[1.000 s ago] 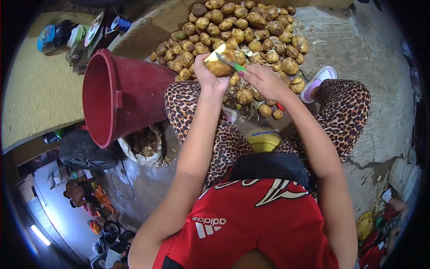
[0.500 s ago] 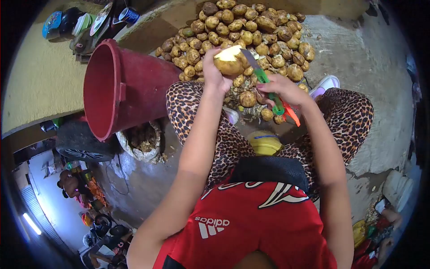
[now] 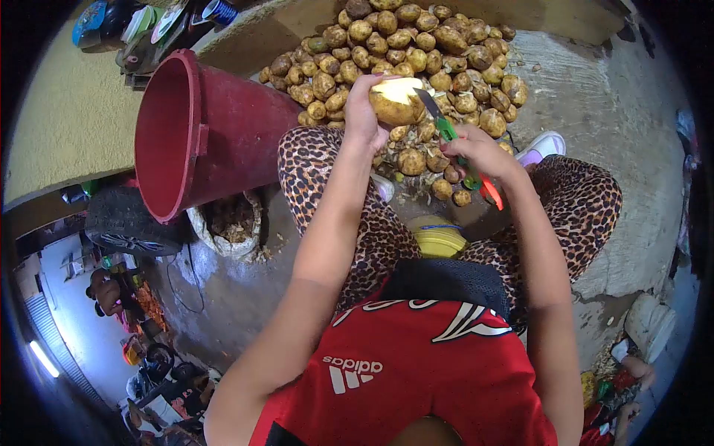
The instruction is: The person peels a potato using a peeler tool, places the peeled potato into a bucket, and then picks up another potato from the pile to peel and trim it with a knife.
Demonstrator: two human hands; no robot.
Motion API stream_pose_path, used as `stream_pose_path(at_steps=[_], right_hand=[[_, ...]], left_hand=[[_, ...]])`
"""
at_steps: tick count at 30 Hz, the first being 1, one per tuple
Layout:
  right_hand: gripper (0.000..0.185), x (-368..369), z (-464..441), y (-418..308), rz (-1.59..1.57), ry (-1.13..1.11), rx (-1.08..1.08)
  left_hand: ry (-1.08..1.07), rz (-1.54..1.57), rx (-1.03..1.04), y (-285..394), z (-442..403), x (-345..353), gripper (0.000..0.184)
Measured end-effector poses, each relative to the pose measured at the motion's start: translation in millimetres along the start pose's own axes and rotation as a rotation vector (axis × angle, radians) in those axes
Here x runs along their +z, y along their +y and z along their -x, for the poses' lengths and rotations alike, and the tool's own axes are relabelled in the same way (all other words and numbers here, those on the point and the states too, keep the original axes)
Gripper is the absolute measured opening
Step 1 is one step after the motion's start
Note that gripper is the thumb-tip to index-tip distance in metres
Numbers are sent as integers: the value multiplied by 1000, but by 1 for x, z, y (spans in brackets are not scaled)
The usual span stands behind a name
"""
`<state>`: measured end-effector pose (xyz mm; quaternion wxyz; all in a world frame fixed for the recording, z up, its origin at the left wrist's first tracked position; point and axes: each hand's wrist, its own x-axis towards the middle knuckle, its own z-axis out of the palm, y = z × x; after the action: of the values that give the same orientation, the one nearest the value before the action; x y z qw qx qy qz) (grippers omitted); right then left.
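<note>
My left hand [image 3: 364, 115] is closed around a large potato [image 3: 396, 108], with its thumb and fingers along the left side. Pale yellow flesh shows across its top, while brown skin covers the side nearer me. In my right hand [image 3: 483, 154] is a knife [image 3: 447, 128] with a dark blade and a green handle that ends in orange. The blade tip is at the right edge of the peeled area; whether it touches the flesh I cannot tell. Beyond both hands lies a big heap of unpeeled potatoes [image 3: 387, 41] on the floor.
A large red bucket [image 3: 238, 123] lies tilted at the left, its mouth facing left. Below it stands a white sack [image 3: 223, 249] with scraps inside. A tire [image 3: 126, 219] is farther left. Between my legs is a yellow container [image 3: 440, 241]. Other people appear at both lower edges.
The potato and both hands have shifted slightly right in view. The knife has moved a little right and down, and more of its blade shows beside the potato.
</note>
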<state>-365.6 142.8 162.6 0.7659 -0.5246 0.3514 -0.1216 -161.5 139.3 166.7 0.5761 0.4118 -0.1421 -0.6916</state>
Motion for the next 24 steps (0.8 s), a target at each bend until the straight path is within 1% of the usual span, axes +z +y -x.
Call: stream_pose_path(at_steps=[3, 6, 10, 13, 16, 19, 24], right_hand=[[15, -2, 2, 2, 11, -37, 56], [14, 0, 1, 6, -25, -32, 85], [14, 13, -5, 12, -191, -25, 55], [14, 14, -13, 23, -151, -33, 19], [14, 7, -16, 26, -103, -62, 40], [14, 10, -13, 21, -151, -78, 49], [15, 19, -14, 23, -133, -20, -3]], left_hand=[[8, -171, 110, -1, 0, 4, 38], [5, -176, 70, -3, -1, 2, 38], [-2, 7, -56, -7, -5, 1, 36], [33, 45, -105, -8, -3, 4, 37], [46, 35, -117, -5, -2, 3, 38], [57, 63, -130, -4, 0, 4, 39], [68, 130, -196, -5, 2, 5, 41]])
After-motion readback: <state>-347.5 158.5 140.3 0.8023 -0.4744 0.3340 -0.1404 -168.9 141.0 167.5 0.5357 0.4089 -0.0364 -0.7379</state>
